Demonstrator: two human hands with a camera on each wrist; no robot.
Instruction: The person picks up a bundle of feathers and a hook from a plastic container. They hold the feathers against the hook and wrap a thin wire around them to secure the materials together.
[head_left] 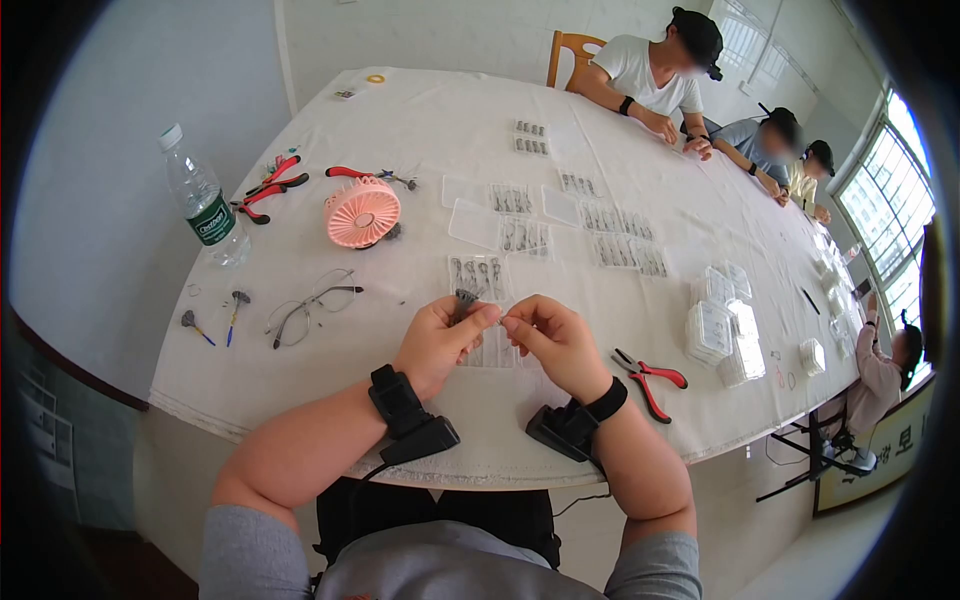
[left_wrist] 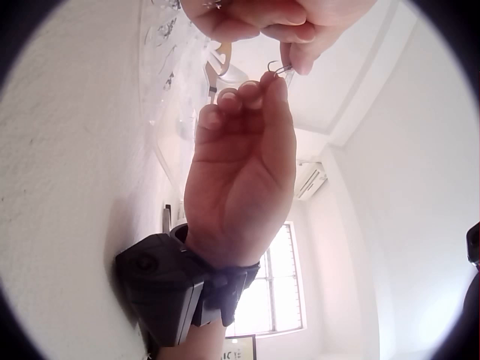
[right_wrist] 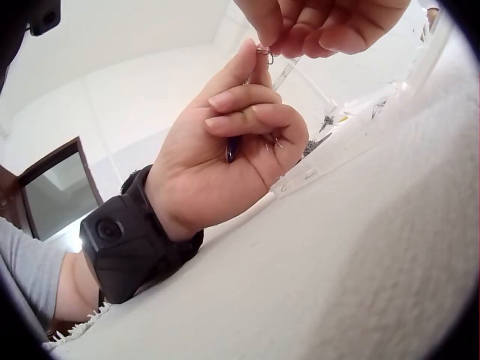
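Observation:
My left hand (head_left: 435, 345) is curled round a thin tool with a grey clustered end (head_left: 465, 300); a dark blue part of it (right_wrist: 232, 148) shows against the palm in the right wrist view. Its thumb and a finger also pinch a small metal piece (right_wrist: 264, 52). From the other side my right hand (head_left: 555, 345) meets it, thumb and forefinger pinching at the same piece, whose curved hook (left_wrist: 276, 68) shows in the left wrist view. Below the hands lies a clear compartment box (head_left: 490, 352), partly covered. Another box (head_left: 480, 272) of metal pieces is just beyond.
Red-handled pliers (head_left: 650, 382) lie right of my hands, near stacked clear boxes (head_left: 710, 332). Glasses (head_left: 312, 305), a pink fan (head_left: 362, 213) and a bottle (head_left: 210, 215) are to the left. More filled boxes (head_left: 605, 220) lie ahead; several people sit around the table.

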